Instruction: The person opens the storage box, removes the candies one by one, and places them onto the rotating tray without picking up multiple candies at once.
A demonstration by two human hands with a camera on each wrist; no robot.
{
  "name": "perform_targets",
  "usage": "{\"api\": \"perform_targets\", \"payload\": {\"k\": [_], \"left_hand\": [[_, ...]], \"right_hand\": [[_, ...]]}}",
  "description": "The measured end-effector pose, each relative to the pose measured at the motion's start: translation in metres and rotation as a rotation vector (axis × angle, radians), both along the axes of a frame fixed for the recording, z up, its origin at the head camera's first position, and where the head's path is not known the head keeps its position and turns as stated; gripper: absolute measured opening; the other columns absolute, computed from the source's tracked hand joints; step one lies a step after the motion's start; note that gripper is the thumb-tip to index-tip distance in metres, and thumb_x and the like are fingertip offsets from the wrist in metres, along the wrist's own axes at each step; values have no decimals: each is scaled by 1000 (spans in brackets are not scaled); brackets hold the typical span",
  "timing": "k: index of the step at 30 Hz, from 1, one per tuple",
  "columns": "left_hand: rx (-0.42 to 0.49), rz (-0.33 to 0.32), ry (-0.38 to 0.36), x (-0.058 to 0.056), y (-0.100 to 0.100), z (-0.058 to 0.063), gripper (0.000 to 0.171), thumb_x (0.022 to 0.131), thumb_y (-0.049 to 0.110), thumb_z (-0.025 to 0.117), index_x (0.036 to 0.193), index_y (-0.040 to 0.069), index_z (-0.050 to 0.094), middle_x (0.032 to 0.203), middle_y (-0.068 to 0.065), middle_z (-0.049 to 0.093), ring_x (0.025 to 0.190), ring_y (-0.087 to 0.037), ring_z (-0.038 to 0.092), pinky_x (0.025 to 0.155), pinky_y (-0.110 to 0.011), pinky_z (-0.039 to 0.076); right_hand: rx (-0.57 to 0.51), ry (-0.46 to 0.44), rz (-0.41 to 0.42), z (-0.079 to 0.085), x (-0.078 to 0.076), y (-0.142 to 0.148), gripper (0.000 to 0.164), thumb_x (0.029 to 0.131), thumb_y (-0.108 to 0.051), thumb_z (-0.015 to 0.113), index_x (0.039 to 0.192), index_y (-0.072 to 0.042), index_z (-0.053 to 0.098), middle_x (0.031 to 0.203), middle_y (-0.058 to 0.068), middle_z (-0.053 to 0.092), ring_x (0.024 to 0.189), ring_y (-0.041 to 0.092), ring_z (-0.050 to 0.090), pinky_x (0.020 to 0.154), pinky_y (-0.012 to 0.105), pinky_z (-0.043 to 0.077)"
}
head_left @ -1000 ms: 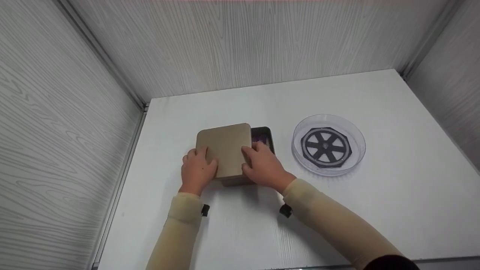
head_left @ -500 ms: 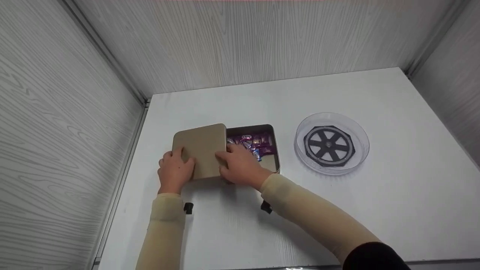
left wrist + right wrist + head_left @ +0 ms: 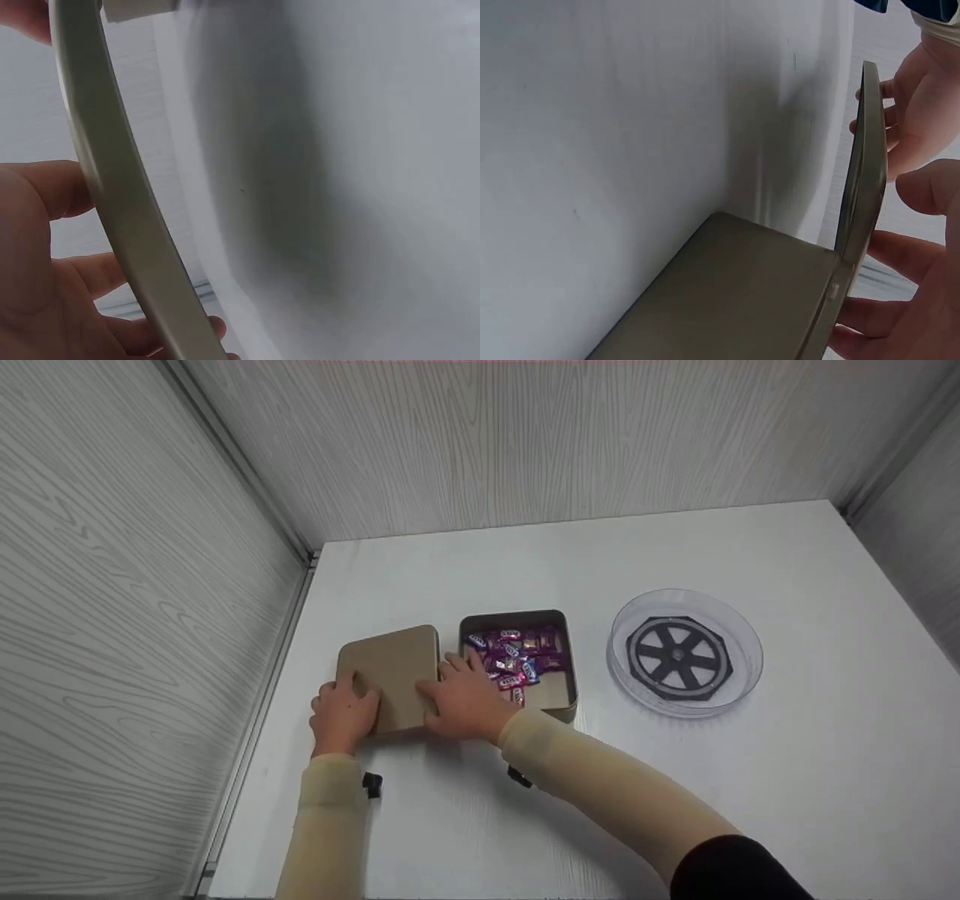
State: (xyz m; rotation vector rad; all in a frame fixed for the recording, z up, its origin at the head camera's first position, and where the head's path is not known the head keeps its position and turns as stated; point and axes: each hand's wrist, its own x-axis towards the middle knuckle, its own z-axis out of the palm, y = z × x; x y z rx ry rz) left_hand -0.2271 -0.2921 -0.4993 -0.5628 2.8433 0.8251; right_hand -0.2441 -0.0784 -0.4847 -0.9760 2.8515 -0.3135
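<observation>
A gold-brown square tin lid [image 3: 394, 671] is off its tin and hovers low over the table, just left of it. My left hand [image 3: 343, 716] grips the lid by its left edge, thumb on top; fingertips curl under the rim in the left wrist view. At the opposite edge my right hand [image 3: 469, 701] holds the lid, its outer fingers reaching across the tin's left wall. The uncovered tin [image 3: 556, 690] contains several small wrapped candies [image 3: 511, 664], mostly purple, some red and blue. The right wrist view shows the lid [image 3: 866, 172] edge-on above the tin's side.
Right of the tin stands a clear round dish [image 3: 742, 690] with a dark octagonal spoked piece [image 3: 679, 658] inside. The white table [image 3: 600, 555] ends at wood-grain panels at the back and on both sides.
Both hands have carried the lid leftward off the tin and lowered it beside it, uncovering the candies. The tin and the dish appear slightly shifted as the head view moved.
</observation>
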Motion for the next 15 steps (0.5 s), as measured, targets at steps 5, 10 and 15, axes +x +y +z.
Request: {"api": "perform_targets", "payload": {"k": [5, 10, 15], "left_hand": [[36, -2, -40, 1, -2, -8, 69, 100, 39, 49, 158, 7, 29, 154, -31, 29, 137, -49, 29, 109, -66, 26], [35, 6, -44, 0, -2, -13, 69, 100, 38, 50, 158, 7, 30, 153, -31, 29, 137, -49, 30, 108, -66, 27], [-8, 3, -57, 0, -1, -16, 70, 100, 39, 52, 157, 6, 31, 151, -31, 32, 134, -48, 31, 107, -65, 27]], "right_hand": [[37, -15, -24, -4, 1, -10, 47, 95, -42, 57, 138, -24, 62, 146, 18, 52, 146, 38, 32, 116, 64, 10], [97, 1, -45, -10, 0, -17, 48, 95, -41, 56, 138, -21, 61, 144, 18, 54, 145, 39, 33, 116, 65, 6], [125, 31, -49, -16, -1, -21, 43, 94, -40, 57, 129, -15, 64, 138, 16, 60, 144, 38, 36, 116, 65, 6]]}}
